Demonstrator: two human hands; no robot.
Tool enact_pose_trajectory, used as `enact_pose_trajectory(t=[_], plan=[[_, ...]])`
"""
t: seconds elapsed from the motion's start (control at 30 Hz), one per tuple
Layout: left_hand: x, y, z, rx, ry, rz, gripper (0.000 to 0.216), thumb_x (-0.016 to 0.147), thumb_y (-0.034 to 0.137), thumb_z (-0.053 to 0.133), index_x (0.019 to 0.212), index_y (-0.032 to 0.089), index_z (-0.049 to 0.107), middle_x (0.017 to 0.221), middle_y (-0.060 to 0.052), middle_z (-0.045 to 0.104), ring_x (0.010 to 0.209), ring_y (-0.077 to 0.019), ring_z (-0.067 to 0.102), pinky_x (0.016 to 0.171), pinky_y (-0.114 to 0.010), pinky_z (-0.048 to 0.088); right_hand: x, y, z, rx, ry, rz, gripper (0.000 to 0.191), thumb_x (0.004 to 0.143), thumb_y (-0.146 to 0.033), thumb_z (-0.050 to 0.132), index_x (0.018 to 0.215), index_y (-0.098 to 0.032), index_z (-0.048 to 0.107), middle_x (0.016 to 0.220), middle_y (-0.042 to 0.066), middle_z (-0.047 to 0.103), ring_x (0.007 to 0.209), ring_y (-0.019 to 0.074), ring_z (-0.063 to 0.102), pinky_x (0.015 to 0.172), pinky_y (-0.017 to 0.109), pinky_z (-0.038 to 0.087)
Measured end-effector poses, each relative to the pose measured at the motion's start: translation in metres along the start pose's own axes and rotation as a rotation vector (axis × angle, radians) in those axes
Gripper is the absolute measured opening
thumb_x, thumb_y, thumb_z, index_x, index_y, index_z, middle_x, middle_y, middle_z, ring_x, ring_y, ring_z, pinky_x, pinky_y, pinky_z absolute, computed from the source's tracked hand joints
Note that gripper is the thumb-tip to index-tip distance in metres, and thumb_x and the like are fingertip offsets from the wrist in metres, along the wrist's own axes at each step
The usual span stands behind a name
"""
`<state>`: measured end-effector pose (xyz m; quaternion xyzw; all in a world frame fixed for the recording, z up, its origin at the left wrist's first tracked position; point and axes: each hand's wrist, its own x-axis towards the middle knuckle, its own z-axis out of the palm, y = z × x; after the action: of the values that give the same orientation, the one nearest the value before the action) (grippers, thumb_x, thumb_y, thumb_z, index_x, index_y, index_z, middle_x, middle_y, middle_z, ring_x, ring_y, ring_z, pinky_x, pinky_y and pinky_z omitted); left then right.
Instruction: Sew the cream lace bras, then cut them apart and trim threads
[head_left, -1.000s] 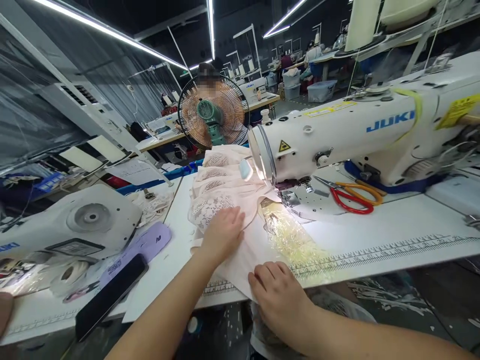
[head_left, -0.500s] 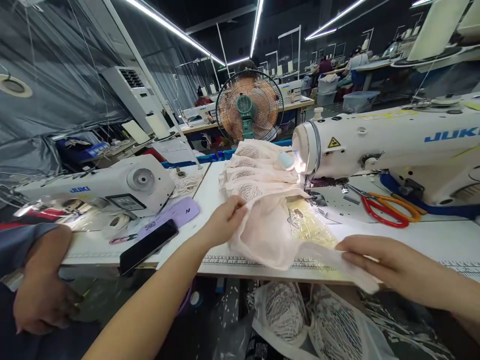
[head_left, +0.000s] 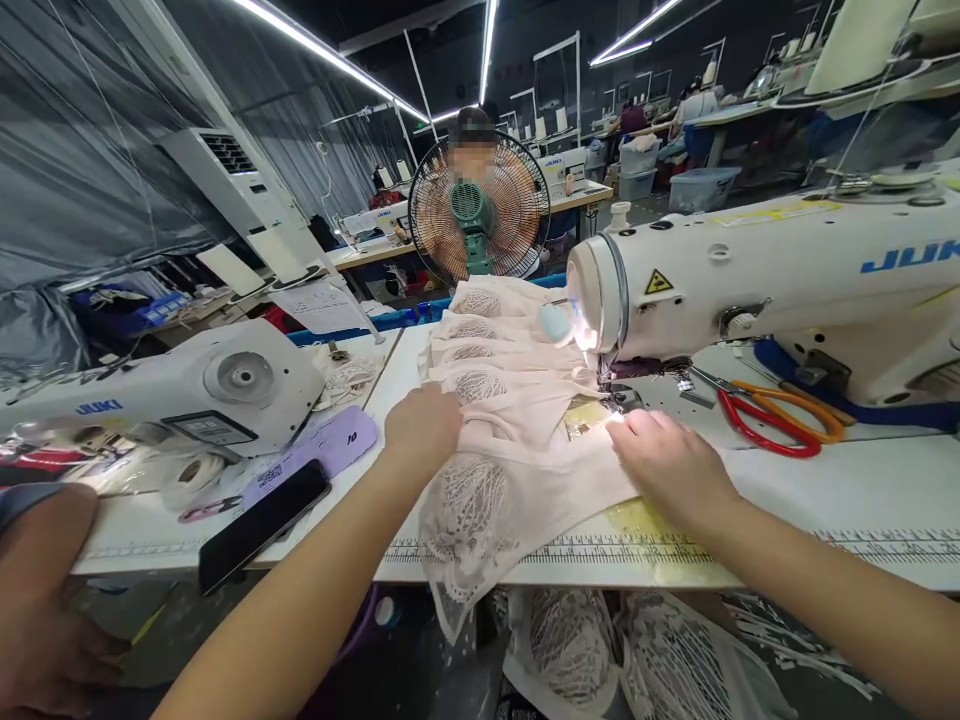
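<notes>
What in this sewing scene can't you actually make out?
All in the head view:
- Needle and presser foot: hidden by glare and the right hand.
- Left hand fingertips: buried in the pink lace fabric.
- Sewing machine: cut off by the right edge.
- Label on the purple card: too small.

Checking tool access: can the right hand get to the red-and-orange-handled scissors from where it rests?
Probably yes. The right hand rests on the pale pink lace fabric; the red-and-orange-handled scissors lie to its right on bare white table, nothing between them.
</notes>
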<state>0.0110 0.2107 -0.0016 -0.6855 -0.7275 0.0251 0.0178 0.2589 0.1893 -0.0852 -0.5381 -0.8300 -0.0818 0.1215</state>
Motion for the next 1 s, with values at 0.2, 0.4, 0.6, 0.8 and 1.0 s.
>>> enact_pose_trajectory(t=[0.2,0.4,0.6,0.8,1.0], plan=[[0.023,0.094,0.023,-0.026,0.011,0.522,0.02,0.08,0.012,0.047,0.094,0.014,0.06,0.099,-0.011,0.058,0.078,-0.0215,0.063,0.065,-0.03,0.05,-0.01,-0.014,0.016,-0.009,0.012,-0.099,0.012,0.083,-0.015,0.05,0.082,-0.012,0.062,0.078,0.011,0.063,0.073,0.0251,0.06,0.06,0.034,0.045],[0.087,0.135,0.065,-0.128,-0.011,0.412,0.033,0.091,0.03,0.036,0.094,0.011,0.063,0.096,-0.015,0.065,0.09,-0.0269,0.063,0.073,-0.034,0.05,-0.003,-0.016,0.038,0.006,0.033,-0.216,0.036,0.082,-0.018,0.052,0.116,-0.006,0.057,0.122,0.022,0.057,0.112,0.0314,0.053,0.091,0.043,0.045],[0.104,0.136,0.049,-0.174,0.0,0.392,0.028,0.086,0.022,0.043,0.104,0.011,0.061,0.1,-0.015,0.065,0.09,-0.0271,0.064,0.072,-0.035,0.052,0.012,0.007,0.042,0.052,-0.002,-0.28,0.036,0.084,-0.02,0.05,0.116,-0.005,0.057,0.125,0.021,0.056,0.115,0.031,0.052,0.094,0.045,0.046],[0.059,0.104,0.057,-0.148,-0.033,0.807,0.025,0.087,0.023,0.047,0.104,0.013,0.063,0.117,-0.01,0.062,0.11,-0.021,0.056,0.096,-0.03,0.045,0.013,0.01,0.041,0.139,0.009,-0.32,0.033,0.083,-0.021,0.049,0.111,-0.009,0.059,0.119,0.019,0.06,0.113,0.0307,0.053,0.095,0.046,0.045],[0.039,0.085,0.09,-0.204,0.074,1.002,0.042,0.094,0.031,0.036,0.125,0.008,0.051,0.133,-0.012,0.051,0.125,-0.0177,0.046,0.108,-0.029,0.035,-0.007,0.011,0.04,0.143,0.054,-0.349,0.036,0.084,-0.023,0.044,0.111,-0.005,0.059,0.121,0.021,0.059,0.113,0.0304,0.054,0.091,0.042,0.049]])
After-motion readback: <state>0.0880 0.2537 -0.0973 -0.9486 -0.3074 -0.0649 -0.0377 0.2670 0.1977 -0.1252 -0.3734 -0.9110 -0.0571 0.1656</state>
